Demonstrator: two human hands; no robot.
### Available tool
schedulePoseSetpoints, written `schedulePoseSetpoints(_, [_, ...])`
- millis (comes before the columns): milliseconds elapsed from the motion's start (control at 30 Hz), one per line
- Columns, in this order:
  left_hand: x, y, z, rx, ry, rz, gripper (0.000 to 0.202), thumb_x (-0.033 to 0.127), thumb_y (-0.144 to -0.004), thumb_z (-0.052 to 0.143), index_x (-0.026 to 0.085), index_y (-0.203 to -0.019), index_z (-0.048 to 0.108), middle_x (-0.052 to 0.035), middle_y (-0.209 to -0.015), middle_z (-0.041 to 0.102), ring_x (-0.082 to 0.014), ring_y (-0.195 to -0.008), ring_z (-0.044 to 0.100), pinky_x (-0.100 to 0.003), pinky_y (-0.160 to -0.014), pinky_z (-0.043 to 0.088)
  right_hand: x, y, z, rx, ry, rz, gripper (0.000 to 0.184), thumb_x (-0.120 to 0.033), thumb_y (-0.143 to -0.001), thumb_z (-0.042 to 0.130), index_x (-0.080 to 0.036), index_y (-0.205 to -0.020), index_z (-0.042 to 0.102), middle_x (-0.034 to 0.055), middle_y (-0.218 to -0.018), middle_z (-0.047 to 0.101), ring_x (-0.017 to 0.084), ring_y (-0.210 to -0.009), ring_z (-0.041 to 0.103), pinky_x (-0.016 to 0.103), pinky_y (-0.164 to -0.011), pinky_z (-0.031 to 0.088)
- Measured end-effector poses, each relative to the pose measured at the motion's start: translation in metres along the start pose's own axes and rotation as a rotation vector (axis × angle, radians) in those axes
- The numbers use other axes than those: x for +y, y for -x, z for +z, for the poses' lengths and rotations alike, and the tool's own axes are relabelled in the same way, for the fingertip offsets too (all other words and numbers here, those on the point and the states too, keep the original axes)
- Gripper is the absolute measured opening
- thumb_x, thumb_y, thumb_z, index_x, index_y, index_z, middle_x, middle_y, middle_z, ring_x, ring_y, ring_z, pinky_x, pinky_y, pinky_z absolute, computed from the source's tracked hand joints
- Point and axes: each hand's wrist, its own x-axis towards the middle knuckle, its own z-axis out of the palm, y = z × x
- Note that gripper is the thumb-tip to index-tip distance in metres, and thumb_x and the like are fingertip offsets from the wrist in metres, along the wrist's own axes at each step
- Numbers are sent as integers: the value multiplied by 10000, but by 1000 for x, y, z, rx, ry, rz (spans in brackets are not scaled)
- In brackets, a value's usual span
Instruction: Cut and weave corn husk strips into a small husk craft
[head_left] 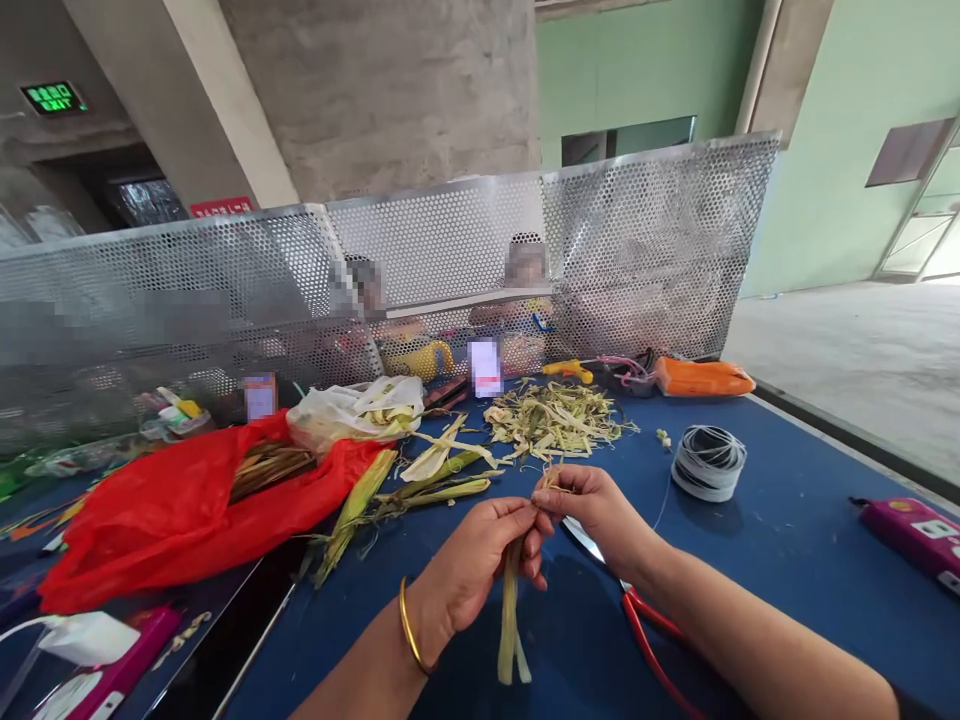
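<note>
My left hand (480,560) is closed around a pale green leaf strip (510,625) that hangs down toward the blue table (787,540). My right hand (596,510) pinches the top of the same strip, fingertip to fingertip with the left. A gold bangle (409,630) circles my left wrist. Red-handled scissors (637,610) lie on the table beneath my right forearm, blade pointing up-left.
Long green leaves (405,490) and a heap of shredded trimmings (551,415) lie ahead. A red plastic bag (187,505) and a white bag (352,410) sit left. A grey cord coil (709,460), orange case (701,378) and pink box (915,535) lie right. People sit behind a perforated metal screen (450,260).
</note>
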Motion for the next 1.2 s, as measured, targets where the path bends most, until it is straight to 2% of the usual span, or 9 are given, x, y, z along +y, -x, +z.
schedulePoseSetpoints(100, [2, -3, -3, 18, -16, -28, 250, 351, -778, 673, 102, -779, 665, -14, -627, 540, -108, -512, 530, -279, -584, 512, 0, 1, -2, -6, -28, 20, 273, -386, -700, 747, -163, -618, 613, -38, -501, 562, 126, -519, 549, 278, -606, 412])
schedulePoseSetpoints(233, [4, -8, -8, 39, -57, -49, 253, 349, -758, 705, 99, -785, 678, -28, -637, 581, -120, -532, 565, -285, -613, 513, 2, -1, -4, 63, -13, 66, 266, -371, -637, 784, -156, -599, 632, -25, -535, 582, 121, -543, 534, 265, -582, 397])
schedulePoseSetpoints(400, [11, -15, -8, -9, -126, -18, 225, 324, -772, 696, 99, -767, 685, -35, -634, 599, -109, -535, 565, -248, -596, 497, -4, -2, -5, 45, -15, 27, 292, -400, -645, 775, -160, -569, 626, -16, -529, 579, 126, -563, 522, 277, -609, 402])
schedulePoseSetpoints(500, [17, -19, -4, 33, 4, 8, 173, 275, -778, 683, 107, -738, 672, -8, -594, 560, -103, -519, 544, -262, -595, 516, -10, -5, -10, 91, -21, -53, 254, -413, -670, 757, -172, -697, 680, -9, -639, 626, 140, -652, 557, 293, -693, 429])
schedulePoseSetpoints(600, [20, -21, -4, 72, 175, 4, 123, 226, -792, 660, 112, -745, 666, 2, -600, 553, -99, -524, 550, -273, -608, 531, -10, -9, -16, 165, 106, -77, 286, -445, -693, 731, -180, -799, 717, 8, -753, 668, 156, -752, 577, 295, -747, 431])
schedulePoseSetpoints(700, [19, -21, -8, 98, 291, -28, 103, 177, -816, 623, 107, -751, 660, 3, -605, 554, -89, -518, 551, -264, -600, 532, -3, -11, -18, 30, 238, -51, 321, -484, -750, 668, -169, -780, 723, 30, -793, 692, 181, -808, 595, 308, -785, 433])
schedulePoseSetpoints(800, [16, -20, -12, 110, 347, -42, 130, 148, -841, 581, 98, -746, 653, 2, -599, 549, -84, -517, 554, -250, -585, 529, 6, -10, -15, -67, 297, -20, 299, -461, -750, 669, -168, -780, 716, 22, -765, 691, 174, -757, 594, 293, -734, 432])
schedulePoseSetpoints(967, [7, -23, -16, 116, 367, -87, 157, 125, -863, 537, 86, -768, 656, 6, -592, 540, -86, -507, 554, -253, -560, 533, 11, -10, -15, 79, 307, -37, 228, -394, -714, 690, -173, -674, 645, -14, -657, 622, 139, -659, 542, 266, -652, 403])
schedulePoseSetpoints(1200, [2, -28, -19, 281, 344, -53, 140, 139, -854, 552, 80, -842, 678, 14, -602, 536, -73, -503, 540, -237, -565, 536, 2, -10, -13, 164, 170, 25, 294, -448, -708, 677, -179, -666, 567, -4, -628, 620, 147, -623, 587, 279, -637, 445])
